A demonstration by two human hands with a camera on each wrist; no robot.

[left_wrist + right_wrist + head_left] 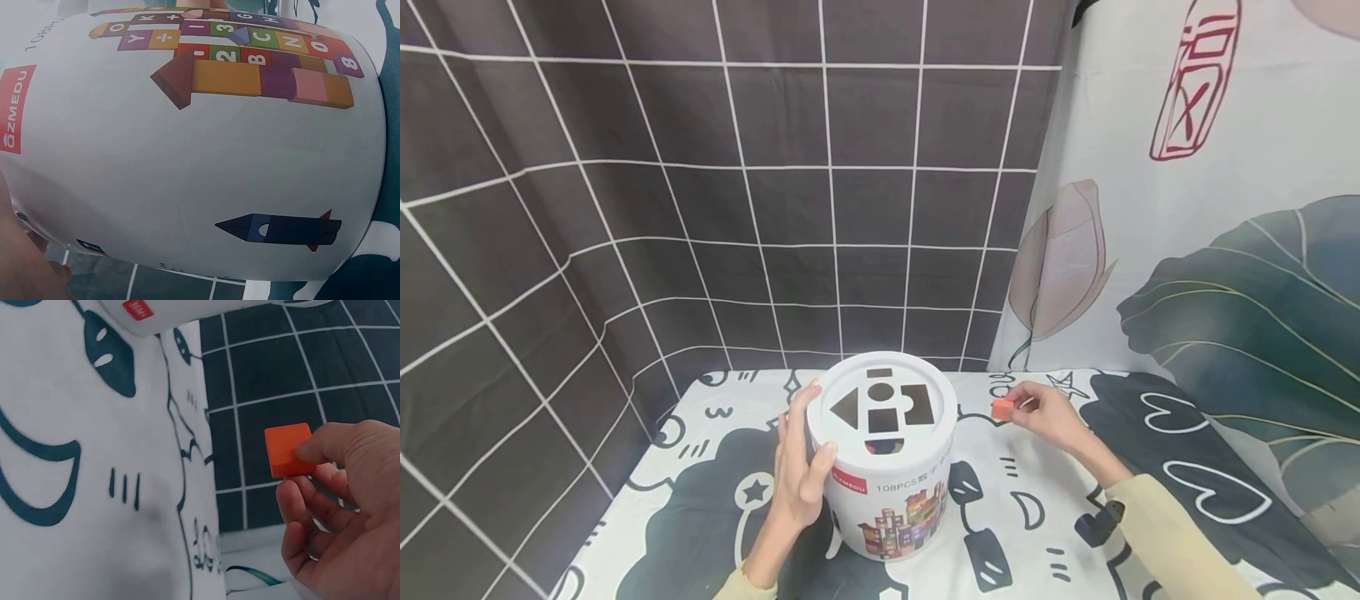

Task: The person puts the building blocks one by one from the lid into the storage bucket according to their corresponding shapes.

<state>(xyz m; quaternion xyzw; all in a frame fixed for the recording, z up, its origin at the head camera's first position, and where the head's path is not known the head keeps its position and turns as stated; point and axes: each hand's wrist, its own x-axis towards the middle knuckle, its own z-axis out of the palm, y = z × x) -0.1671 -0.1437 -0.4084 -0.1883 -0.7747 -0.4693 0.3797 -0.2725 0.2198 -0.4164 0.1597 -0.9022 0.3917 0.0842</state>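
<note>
My right hand (1047, 414) pinches a small orange block (1002, 409) between thumb and fingers, to the right of a white bucket (895, 517). In the right wrist view the orange block (289, 450) shows a square face, with my thumb across its side. My left hand (801, 467) holds the bucket at its left side, fingers behind and thumb in front near the rim. On top sits a white lid (850, 434) with several cut-outs, including a triangle, a circle and rectangles. Something coloured shows through the front cut-out. The left wrist view is mostly filled by the bucket's printed wall (187, 156).
A black-and-white cartoon-patterned cloth (1000, 533) covers the table. Behind it hangs a dark curtain with a white grid (865, 208). A pale curtain with leaf prints (1150, 250) hangs at the right.
</note>
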